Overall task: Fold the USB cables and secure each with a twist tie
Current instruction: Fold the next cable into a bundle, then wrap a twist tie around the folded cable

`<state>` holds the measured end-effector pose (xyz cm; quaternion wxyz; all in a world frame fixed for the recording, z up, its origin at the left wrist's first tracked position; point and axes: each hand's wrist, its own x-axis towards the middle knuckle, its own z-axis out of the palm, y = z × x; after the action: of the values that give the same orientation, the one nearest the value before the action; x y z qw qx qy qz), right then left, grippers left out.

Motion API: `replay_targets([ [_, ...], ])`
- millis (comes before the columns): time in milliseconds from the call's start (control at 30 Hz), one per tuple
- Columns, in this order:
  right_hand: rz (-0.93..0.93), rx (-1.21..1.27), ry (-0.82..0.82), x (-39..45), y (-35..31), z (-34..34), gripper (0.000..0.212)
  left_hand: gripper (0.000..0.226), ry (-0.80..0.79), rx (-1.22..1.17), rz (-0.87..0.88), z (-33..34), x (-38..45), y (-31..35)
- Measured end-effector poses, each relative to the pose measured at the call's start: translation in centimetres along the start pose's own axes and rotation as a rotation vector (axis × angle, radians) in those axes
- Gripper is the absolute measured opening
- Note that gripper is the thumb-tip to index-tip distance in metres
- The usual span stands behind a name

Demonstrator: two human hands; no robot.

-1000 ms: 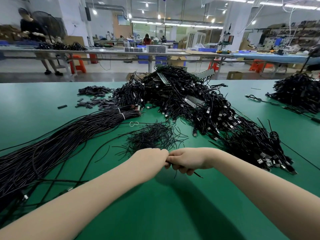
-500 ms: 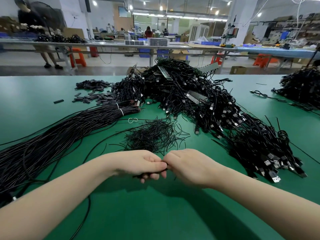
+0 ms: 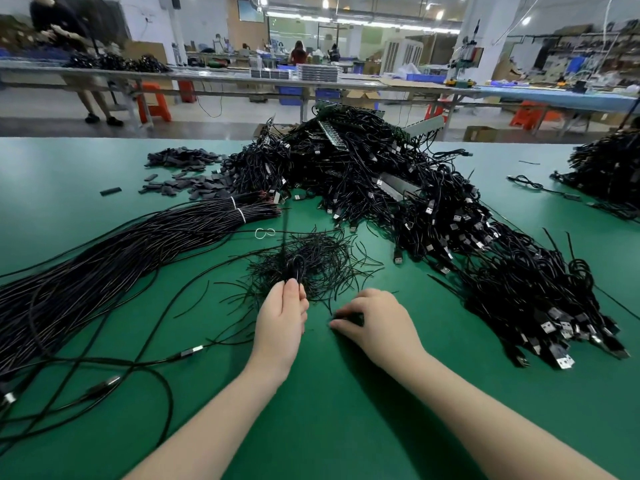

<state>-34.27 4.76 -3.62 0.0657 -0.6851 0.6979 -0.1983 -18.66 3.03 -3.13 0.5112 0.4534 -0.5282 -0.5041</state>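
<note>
The left hand [image 3: 282, 325] is raised a little off the green surface [image 3: 346, 410], its fingers curled round a folded black cable [image 3: 296, 268] whose loops stick up above the fingertips, over the near edge of the heap of twist ties [image 3: 311, 261]. The right hand [image 3: 377, 322] lies just to the 3 o'clock side of the left, apart from it, palm down on the surface with its fingers bent; the fingertips pinch or press something thin and dark, most likely a single twist tie, though it is too small to be sure. The heap of loose twist ties lies at 12 o'clock from both hands, a spiky black tangle, with stray ties scattered round it. At 9 to 10 o'clock a long bundle of straight cables [image 3: 121, 251] runs across the surface, bound near its far end by two white bands [image 3: 237, 209]. A small white wire loop [image 3: 265, 233] lies between that bundle and the ties. From 12 to 3 o'clock spreads a large pile of finished cables [image 3: 433, 216], plugs showing along its edge. At 11 o'clock lie small flat dark pieces [image 3: 187, 174]. Another dark pile [image 3: 609, 168] sits far off at 2 o'clock.
</note>
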Motion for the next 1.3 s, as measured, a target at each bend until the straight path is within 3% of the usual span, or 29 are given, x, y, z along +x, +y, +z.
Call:
replay_targets([
  [100, 0.0, 0.0, 0.004, 0.1, -0.2, -0.4, 0.02, 0.032, -0.036, 0.009, 0.022, -0.5, 0.1, -0.6],
  [233, -0.099, -0.264, -0.05, 0.7, -0.4, -0.9, 0.026, 0.032, -0.099, 0.011, 0.015, -0.8, 0.3, -0.9],
  [333, -0.158, -0.318, -0.109, 1.0, -0.4, -1.5, 0.025, 0.031, -0.12, 0.017, 0.0, -0.8, 0.4, -0.9],
  [467, -0.03, -0.155, -0.213, 1.7, -0.3, -2.2, 0.023, 0.03, -0.142, 0.041, -0.006, -0.8, 0.4, -0.8],
  [600, 0.005, -0.288, -0.317, 2.5, -0.4, -1.4, 0.031, 0.029, -0.14, 0.032, -0.007, -0.8, 0.5, -0.7],
  [800, -0.175, -0.318, -0.011, 2.8, 0.3, -2.3, 0.013, 0.03, -0.173, 0.026, -0.039, -0.9, 0.6, -0.8],
  [967, -0.181, -0.393, -0.074, 2.5, 1.4, -2.5, 0.031, 0.03, -0.203, 0.073, -0.043, -0.9, 0.7, -0.9],
  [1300, 0.038, -0.113, 0.102, 1.6, 2.0, -3.3, 0.017, 0.031, -0.204, 0.091, -0.009, -0.9, 0.6, -0.9],
])
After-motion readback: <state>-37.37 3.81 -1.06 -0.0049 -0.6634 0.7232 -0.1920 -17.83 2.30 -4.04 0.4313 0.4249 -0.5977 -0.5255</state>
